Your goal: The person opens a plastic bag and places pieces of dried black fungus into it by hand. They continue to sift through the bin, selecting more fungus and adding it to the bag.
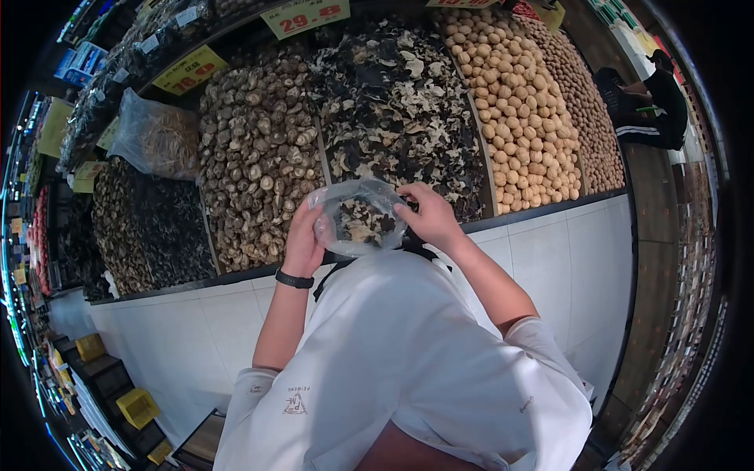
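Observation:
A clear plastic bag point(351, 189) is held open in front of my body, its mouth facing up. Pieces of dried black fungus point(364, 223) lie inside it. My left hand point(301, 242), with a black band on the wrist, is closed on the left side of the bag's rim. On the opposite side, my right hand point(430, 215) pinches the rim between thumb and fingers. Just beyond the bag is the bin of loose dried black fungus point(400, 110). The bag's underside is hidden from view.
Dried shiitake mushrooms point(255, 141) fill the bin to the left, walnuts point(522, 118) the one to the right. A tied plastic bag point(153, 137) sits at far left. Price signs point(306, 16) stand behind. Another person point(656, 106) is at far right.

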The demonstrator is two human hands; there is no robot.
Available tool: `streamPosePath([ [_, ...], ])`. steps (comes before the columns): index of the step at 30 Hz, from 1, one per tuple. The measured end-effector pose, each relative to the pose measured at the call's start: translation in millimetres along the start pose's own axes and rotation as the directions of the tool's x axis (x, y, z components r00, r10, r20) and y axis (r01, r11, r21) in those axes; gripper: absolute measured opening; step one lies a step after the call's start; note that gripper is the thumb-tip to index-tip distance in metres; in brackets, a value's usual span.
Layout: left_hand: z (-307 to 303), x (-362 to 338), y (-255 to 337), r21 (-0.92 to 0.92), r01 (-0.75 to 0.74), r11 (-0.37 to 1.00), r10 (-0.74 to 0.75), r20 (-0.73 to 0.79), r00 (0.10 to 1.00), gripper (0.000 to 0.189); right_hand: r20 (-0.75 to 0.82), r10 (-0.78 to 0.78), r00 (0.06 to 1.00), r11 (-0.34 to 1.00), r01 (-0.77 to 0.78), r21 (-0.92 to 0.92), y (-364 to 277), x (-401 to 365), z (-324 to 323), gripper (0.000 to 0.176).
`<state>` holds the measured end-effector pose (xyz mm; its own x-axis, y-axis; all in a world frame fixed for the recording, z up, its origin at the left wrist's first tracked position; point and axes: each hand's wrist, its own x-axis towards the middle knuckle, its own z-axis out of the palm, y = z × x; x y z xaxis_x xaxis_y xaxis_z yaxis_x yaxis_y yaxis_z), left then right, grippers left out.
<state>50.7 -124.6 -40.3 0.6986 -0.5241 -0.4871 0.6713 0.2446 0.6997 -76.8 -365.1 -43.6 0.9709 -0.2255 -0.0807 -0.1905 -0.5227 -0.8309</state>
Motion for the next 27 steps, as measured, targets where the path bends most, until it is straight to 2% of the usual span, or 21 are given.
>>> streamPosePath([
  [1, 0.4, -1.5, 0.0, -0.005, -0.002, 1.0, 0.002, 0.005, 1.0, 0.034, -0.125, 0.102, 0.987, 0.993, -0.109, -0.051, 2.2, -0.3, -0.3, 0.043],
  [2, -0.1, -1.5, -0.9, -0.007, -0.002, 1.0, 0.002, 0.01, 1.0, 0.034, -0.11, 0.23, 0.967, 0.967, -0.24, -0.088, 3.1, 1.2, -1.2, 0.041],
  [3, -1.9, -2.0, -2.0, -0.022, -0.009, 1.0, 0.01, 0.026, 1.0, 0.034, -0.113, 0.232, 0.966, 0.966, -0.242, -0.09, 9.6, 3.5, 2.0, 0.041],
  [5, -7.9, -3.7, -4.6, -0.036, -0.011, 0.999, 0.013, 0.044, 0.999, 0.035, 0.097, 0.386, 0.917, 0.919, -0.374, -0.123, 27.6, 6.1, 14.0, 0.043],
  [6, -10.9, -3.7, -4.7, -0.034, -0.017, 0.999, 0.019, 0.069, 0.997, 0.036, 0.184, 0.351, 0.918, 0.935, -0.334, -0.118, 21.2, 6.9, 12.3, 0.039],
  [7, -13.9, -4.7, -4.1, -0.032, -0.024, 0.999, 0.027, 0.093, 0.995, 0.036, 0.183, 0.35, 0.919, 0.935, -0.334, -0.116, 13.9, 6.2, 9.9, 0.039],
  [8, -17.5, -7.3, -2.7, -0.031, -0.026, 0.999, 0.028, 0.092, 0.995, 0.036, 0.203, 0.264, 0.943, 0.964, -0.258, -0.057, 5.1, 3.9, 7.0, 0.036],
  [9, -17.9, -12.5, 0.5, -0.037, -0.031, 0.999, 0.033, 0.041, 0.999, 0.036, 0.218, 0.177, 0.96, 0.983, -0.182, 0.005, -5.9, 1.1, 3.7, 0.034],
  [10, -15.7, -18.0, 3.6, -0.044, -0.035, 0.998, 0.035, -0.008, 0.999, 0.036, 0.219, 0.179, 0.959, 0.983, -0.184, 0.006, -18.4, -2.8, 0.7, 0.034],
  [11, -10.7, -22.3, 8.0, -0.041, -0.03, 0.999, 0.029, -0.008, 1.0, 0.036, 0.212, 0.07, 0.975, 0.983, -0.104, 0.15, -31.1, -6.7, -2.4, 0.032],
  [12, -3.9, -26.6, 13.6, -0.02, -0.035, 0.999, 0.033, -0.111, 0.993, 0.036, 0.187, -0.036, 0.982, 0.957, -0.02, 0.289, -36.4, -8.6, -3.6, 0.031],
  [13, -0.9, -31.0, 15.0, 0.002, -0.037, 0.999, 0.037, -0.215, 0.976, 0.037, 0.185, -0.03, 0.982, 0.956, -0.026, 0.291, -35.1, -7.2, -4.0, 0.031],
  [14, -36.1, -26.6, 5.0, -0.036, -0.035, 0.999, 0.031, -0.091, 0.995, 0.037, 0.194, 0.024, 0.981, 0.965, -0.074, 0.253, -33.5, -3.4, -5.1, 0.028],
  [15, -43.8, -28.4, 3.1, -0.035, -0.033, 0.999, 0.029, -0.091, 0.995, 0.037, 0.202, 0.076, 0.977, 0.97, -0.119, 0.213, -32.3, -0.7, -5.9, 0.026],
  [16, -50.5, -28.7, 1.7, -0.087, -0.036, 0.996, 0.035, -0.004, 0.999, 0.036, 0.202, 0.074, 0.976, 0.97, -0.118, 0.215, -31.9, -1.0, -6.3, 0.026],
  [17, -56.3, -25.9, 0.3, -0.14, -0.038, 0.989, 0.05, 0.082, 0.995, 0.035, 0.185, 0.026, 0.982, 0.954, -0.08, 0.29, -30.8, -0.4, -7.4, 0.026],
  [18, -54.4, -29.4, 0.7, -0.14, -0.037, 0.989, 0.047, 0.07, 0.996, 0.035, 0.172, -0.015, 0.985, 0.929, -0.05, 0.367, -29.7, -2.9, -6.4, 0.025],
  [19, -52.5, -35.3, 0.3, -0.111, -0.027, 0.993, 0.028, 0.012, 1.0, 0.034, 0.183, -0.008, 0.983, 0.925, -0.062, 0.374, -24.6, -3.4, -2.3, 0.025],
  [21, -35.6, -35.3, 2.5, -0.083, -0.022, 0.996, 0.019, -0.035, 0.999, 0.033, 0.109, 0.014, 0.994, 0.982, -0.034, 0.187, -9.6, 6.8, 0.5, 0.026],
  [23, -9.4, -36.5, 6.4, -0.023, -0.018, 1.0, 0.009, -0.338, 0.941, 0.03, 0.149, 0.006, 0.989, 0.991, -0.025, 0.129, -11.8, 7.1, -1.7, 0.024],
  [27, -5.0, -44.3, 5.8, -0.029, -0.038, 0.999, 0.025, -0.351, 0.936, 0.027, 0.188, -0.009, 0.982, 0.996, -0.009, 0.094, -29.9, 19.9, -17.7, 0.021],
])
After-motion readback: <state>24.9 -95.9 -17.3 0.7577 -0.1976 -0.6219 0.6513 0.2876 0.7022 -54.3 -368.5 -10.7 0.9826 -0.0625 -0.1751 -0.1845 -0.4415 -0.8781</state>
